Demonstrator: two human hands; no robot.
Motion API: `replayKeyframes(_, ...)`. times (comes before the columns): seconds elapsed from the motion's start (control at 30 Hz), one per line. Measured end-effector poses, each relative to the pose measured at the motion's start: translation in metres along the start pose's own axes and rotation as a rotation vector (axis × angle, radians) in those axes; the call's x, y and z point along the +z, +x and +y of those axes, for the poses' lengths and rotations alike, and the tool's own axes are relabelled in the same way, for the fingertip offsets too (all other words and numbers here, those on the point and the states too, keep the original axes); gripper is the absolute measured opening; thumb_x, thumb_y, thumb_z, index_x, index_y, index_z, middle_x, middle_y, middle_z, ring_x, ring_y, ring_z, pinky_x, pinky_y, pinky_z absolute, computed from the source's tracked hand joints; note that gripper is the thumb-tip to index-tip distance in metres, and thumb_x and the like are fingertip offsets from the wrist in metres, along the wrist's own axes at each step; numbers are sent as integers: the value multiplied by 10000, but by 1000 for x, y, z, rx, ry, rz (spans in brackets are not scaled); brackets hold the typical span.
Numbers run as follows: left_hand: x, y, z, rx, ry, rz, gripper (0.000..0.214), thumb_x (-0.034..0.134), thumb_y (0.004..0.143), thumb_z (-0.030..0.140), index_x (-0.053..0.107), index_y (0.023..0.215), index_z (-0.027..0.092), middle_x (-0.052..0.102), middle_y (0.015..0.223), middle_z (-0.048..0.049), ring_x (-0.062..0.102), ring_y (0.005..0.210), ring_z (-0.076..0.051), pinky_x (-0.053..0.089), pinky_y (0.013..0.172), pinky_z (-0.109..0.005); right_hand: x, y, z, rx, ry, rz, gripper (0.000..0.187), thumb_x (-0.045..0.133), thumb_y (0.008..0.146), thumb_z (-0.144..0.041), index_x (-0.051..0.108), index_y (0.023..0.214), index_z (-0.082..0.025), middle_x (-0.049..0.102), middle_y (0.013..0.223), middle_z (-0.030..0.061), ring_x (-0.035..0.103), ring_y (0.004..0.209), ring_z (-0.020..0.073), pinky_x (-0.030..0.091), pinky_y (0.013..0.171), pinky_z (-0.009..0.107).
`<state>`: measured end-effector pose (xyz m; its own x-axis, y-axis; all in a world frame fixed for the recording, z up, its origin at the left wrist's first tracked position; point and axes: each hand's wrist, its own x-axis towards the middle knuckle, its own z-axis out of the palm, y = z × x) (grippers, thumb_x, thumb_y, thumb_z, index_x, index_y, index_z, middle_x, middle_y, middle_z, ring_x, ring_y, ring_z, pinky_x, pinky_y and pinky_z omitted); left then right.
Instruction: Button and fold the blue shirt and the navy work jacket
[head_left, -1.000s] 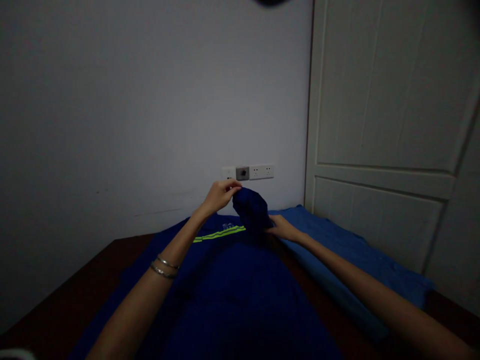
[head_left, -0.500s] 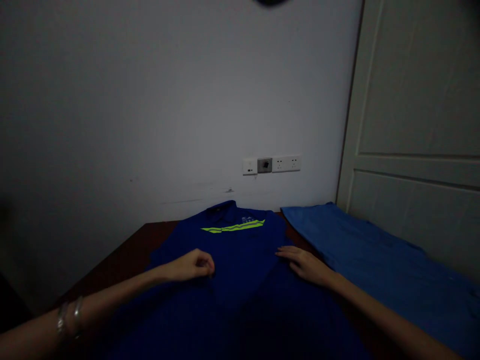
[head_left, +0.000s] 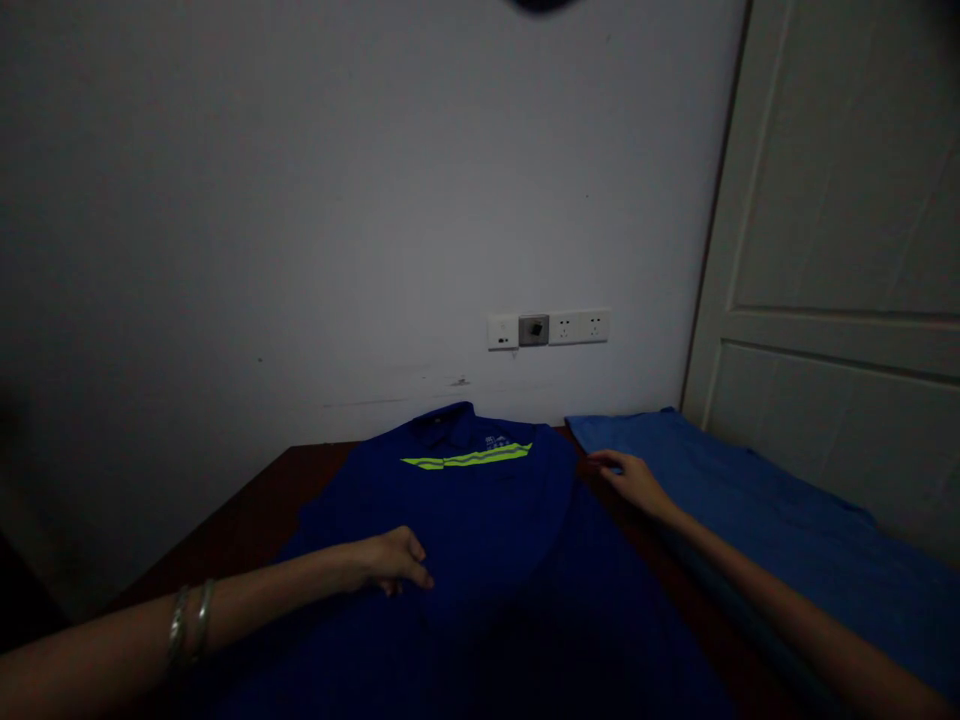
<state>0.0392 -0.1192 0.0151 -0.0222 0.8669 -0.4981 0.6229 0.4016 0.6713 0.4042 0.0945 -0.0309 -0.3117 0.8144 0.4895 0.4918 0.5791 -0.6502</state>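
A dark blue collared work shirt (head_left: 480, 520) lies spread face up, its collar at the far end and a yellow-green and grey stripe across the chest. My left hand (head_left: 390, 560) is closed at the middle of the shirt front, thumb and fingers pinched on the fabric; the fingertips are partly hidden. My right hand (head_left: 630, 480) is over the gap just beyond the shirt's right edge, fingers stretched forward and holding nothing that I can see. Two silver bangles (head_left: 191, 620) circle my left wrist.
The shirt rests on a dark red-brown table (head_left: 262, 500) against a white wall (head_left: 300, 200). A lighter blue cloth (head_left: 787, 540) lies flat to the right, beside a pale panelled door (head_left: 840, 250). Sockets (head_left: 577, 327) sit low on the wall.
My right hand has moved from the shirt's right side outward and away from me. My left hand has come slightly nearer and lower on the shirt front. The view has shifted a little.
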Motion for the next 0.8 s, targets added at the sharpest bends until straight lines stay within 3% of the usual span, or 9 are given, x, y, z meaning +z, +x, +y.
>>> replayKeyframes(0.07,-12,-4,21,12,-51,6,220,688,531,279,519,576,146,517,541,29,477,459,-81,404,418,-189,-3,5,-5,33,46,8,266,502,690,-191,663,902,-181,685,938,77,624,914,233,452,888,416)
replayKeyframes(0.13,-27,-7,48,37,-206,34,190,656,570,283,546,653,151,563,593,12,528,494,-110,471,473,-246,-7,9,-26,27,129,-1,271,517,705,-204,649,939,-170,680,949,84,621,926,228,447,901,415)
replayKeyframes(0.23,-44,-10,101,196,-456,10,154,598,651,260,550,733,139,600,658,-19,574,547,-127,501,536,-273,-14,8,-87,-109,312,-102,413,549,755,-291,543,1154,-181,591,1160,102,551,1070,218,417,950,402)
replayKeyframes(0.37,-45,-11,178,410,-628,38,79,512,743,187,549,786,131,631,709,-59,572,548,-114,474,495,-229,-24,5,-177,-346,298,-205,872,685,665,-377,212,1390,-268,292,1426,82,319,1276,246,303,1039,445)
replayKeyframes(0.47,-38,-7,229,600,-759,3,85,470,767,125,550,794,120,631,729,-65,590,632,-126,499,590,-255,-33,16,-213,-470,165,-95,984,702,642,-373,105,1415,-249,230,1449,90,257,1303,259,244,1067,451)
replayKeyframes(0.53,-32,-1,258,686,-837,-14,115,439,781,100,549,806,120,634,763,-66,594,686,-129,498,660,-278,-42,30,-217,-511,83,83,872,640,709,-313,131,1411,-231,278,1428,97,279,1293,257,241,1065,454)
replayKeyframes(0.63,-23,10,290,760,-856,-87,144,419,813,129,558,851,132,639,814,-58,596,729,-133,476,726,-308,-65,53,-204,-500,-2,328,646,550,754,-206,309,1353,-212,420,1340,101,385,1225,258,297,1026,451)
replayKeyframes(0.7,-17,18,302,788,-801,-169,158,427,834,194,567,885,141,647,841,-61,600,742,-140,459,738,-310,-83,66,-188,-418,-2,405,520,551,740,-194,457,1251,-197,536,1224,98,491,1118,265,369,959,444)
replayKeyframes(0.8,-8,33,306,816,-740,-250,214,438,843,307,569,910,152,656,909,-79,608,773,-157,445,719,-293,-112,77,-156,-175,121,404,315,603,706,-266,617,998,-150,666,947,88,606,879,264,472,799,424)
